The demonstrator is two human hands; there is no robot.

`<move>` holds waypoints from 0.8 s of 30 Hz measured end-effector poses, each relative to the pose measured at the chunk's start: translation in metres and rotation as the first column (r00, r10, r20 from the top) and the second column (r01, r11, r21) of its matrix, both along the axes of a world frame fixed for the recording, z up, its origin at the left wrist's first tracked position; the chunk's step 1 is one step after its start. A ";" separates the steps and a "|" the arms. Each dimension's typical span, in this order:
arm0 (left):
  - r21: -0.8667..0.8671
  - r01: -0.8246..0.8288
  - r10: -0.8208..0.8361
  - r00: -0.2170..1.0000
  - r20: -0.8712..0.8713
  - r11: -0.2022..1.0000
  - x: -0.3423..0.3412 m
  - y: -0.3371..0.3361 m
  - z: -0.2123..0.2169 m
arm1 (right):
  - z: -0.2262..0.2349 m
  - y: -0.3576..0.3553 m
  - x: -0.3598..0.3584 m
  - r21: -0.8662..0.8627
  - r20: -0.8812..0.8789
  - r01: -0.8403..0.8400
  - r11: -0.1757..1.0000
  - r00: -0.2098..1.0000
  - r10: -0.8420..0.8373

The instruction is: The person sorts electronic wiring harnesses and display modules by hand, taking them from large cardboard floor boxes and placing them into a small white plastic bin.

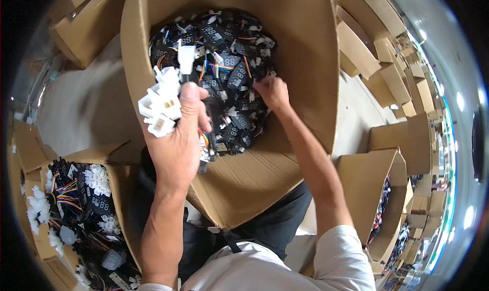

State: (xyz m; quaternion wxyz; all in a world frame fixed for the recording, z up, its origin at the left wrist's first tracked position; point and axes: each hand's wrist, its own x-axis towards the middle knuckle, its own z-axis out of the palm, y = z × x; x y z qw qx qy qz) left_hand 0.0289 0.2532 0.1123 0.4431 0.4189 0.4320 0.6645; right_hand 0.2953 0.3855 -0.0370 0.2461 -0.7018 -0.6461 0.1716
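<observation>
A bunch of white plugs (163, 101) is held up nearest the camera by the left hand (177, 144), its fingers closed around the bunch and the thumb pressed over it. Coloured wires (204, 142) are seen below the palm. The right hand (275, 92) is lowered to the right side of a pile of black display boards (238, 76), its fingers curled; whether anything is pinched there cannot be told. The pile is held in a large cardboard box (305, 57), whose near side is placed over dark trousers (275, 214). At near left, more boards and white plugs are contained in a second box (122, 204). At right, an open carton (356, 181) is partly filled with dark parts.
</observation>
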 end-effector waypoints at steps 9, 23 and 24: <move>-0.071 0.031 -0.024 0.994 0.105 0.997 0.003 -0.004 0.003 | -0.059 0.008 -0.025 0.250 0.291 0.014 0.968 0.952 -0.089; -0.117 0.034 -0.021 0.993 0.116 0.993 0.002 -0.005 0.007 | 0.013 0.036 0.001 0.062 0.660 -0.498 0.865 0.671 0.338; -0.109 0.018 -0.006 0.994 0.110 0.994 0.005 -0.004 0.010 | 0.031 0.028 0.000 0.092 0.671 -0.532 0.842 0.658 0.342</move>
